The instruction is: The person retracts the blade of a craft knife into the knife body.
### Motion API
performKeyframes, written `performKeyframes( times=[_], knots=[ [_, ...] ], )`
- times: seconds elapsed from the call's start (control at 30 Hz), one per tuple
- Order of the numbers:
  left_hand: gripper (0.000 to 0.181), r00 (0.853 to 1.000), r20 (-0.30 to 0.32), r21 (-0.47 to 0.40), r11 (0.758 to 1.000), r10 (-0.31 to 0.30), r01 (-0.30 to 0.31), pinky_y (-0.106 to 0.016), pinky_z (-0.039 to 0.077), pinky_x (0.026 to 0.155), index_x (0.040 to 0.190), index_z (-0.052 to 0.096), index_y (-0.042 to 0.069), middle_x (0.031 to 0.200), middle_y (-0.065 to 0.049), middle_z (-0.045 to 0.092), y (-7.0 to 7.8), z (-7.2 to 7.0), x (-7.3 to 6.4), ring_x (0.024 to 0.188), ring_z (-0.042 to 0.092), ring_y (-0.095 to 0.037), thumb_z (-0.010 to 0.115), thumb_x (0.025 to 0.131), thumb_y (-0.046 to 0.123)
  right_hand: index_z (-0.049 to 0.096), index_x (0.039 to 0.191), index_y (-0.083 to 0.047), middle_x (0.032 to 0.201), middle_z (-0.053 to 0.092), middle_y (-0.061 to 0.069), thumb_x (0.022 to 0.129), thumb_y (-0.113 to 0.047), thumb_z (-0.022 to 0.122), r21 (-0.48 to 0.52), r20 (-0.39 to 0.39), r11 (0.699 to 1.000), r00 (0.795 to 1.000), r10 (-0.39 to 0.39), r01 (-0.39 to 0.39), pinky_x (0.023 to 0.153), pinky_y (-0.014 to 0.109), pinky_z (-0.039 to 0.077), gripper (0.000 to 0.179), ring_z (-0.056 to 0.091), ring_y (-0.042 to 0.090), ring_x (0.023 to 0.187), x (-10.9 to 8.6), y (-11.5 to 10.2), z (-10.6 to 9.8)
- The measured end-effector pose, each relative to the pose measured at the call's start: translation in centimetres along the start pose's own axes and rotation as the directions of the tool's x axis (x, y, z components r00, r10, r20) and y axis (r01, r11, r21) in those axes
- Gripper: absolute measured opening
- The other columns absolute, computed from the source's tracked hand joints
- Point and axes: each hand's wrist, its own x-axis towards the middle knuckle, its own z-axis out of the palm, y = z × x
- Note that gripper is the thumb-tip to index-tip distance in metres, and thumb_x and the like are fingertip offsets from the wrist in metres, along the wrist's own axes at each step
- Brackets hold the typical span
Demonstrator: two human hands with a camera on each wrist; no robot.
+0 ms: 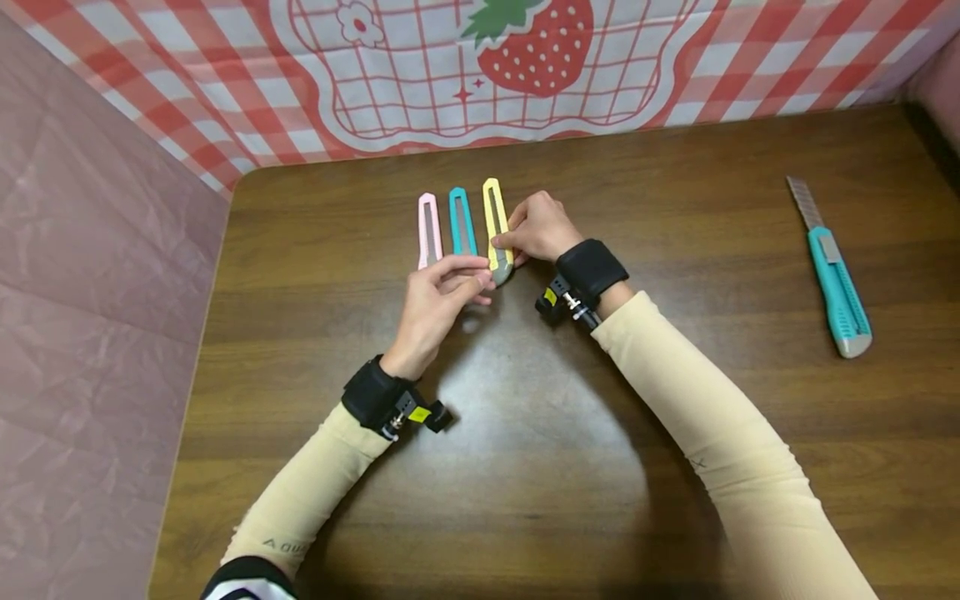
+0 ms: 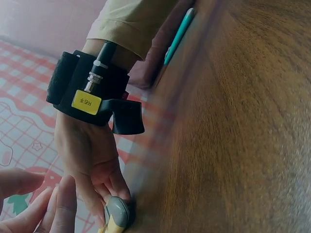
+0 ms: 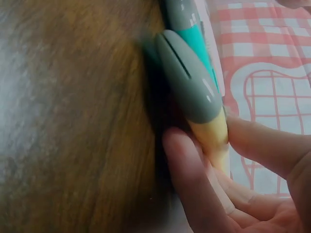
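Note:
Between thumb and fingers, my right hand [image 1: 543, 227] pinches a yellow utility knife [image 1: 491, 188] by its side, near the grey end cap. To its left lie a teal utility knife [image 1: 457, 196] and a pink utility knife [image 1: 427, 200], roughly side by side. My left hand [image 1: 431, 304] hovers over the lower ends of those two and hides them in the head view. Its fingers [image 2: 65, 199] are extended and loosely bent, with nothing between them in the left wrist view. The right wrist view shows the yellow knife's slotted grey end [image 3: 187, 82] beside the teal knife's grey end [image 3: 181, 13].
A larger teal utility knife [image 1: 838, 287] with its blade extended lies at the right of the wooden table [image 1: 510, 500]. Behind the table's far edge hangs a red-and-white checked cloth [image 1: 390, 92] with a strawberry. Pink fabric [image 1: 90, 317] borders the left side.

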Motion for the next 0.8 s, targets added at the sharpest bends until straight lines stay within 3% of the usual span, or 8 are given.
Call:
performKeyframes(
  times=[0.8],
  knots=[
    [0.024,0.999,0.034,-0.015,1.0,-0.005,0.006,-0.053,0.056,0.073,0.107,0.058,-0.014,0.095,-0.037,0.061,-0.34,0.06,-0.17,0.082,0.059,-0.045,0.06,0.089,0.002,0.066,0.075,-0.001,0.061,0.066,0.015,0.08,-0.018,0.073,0.034,-0.057,0.999,0.998,-0.028,0.03,0.04,0.024,0.055,0.019,0.063,0.021,0.049,-0.73,1.0,0.38]
  ],
)
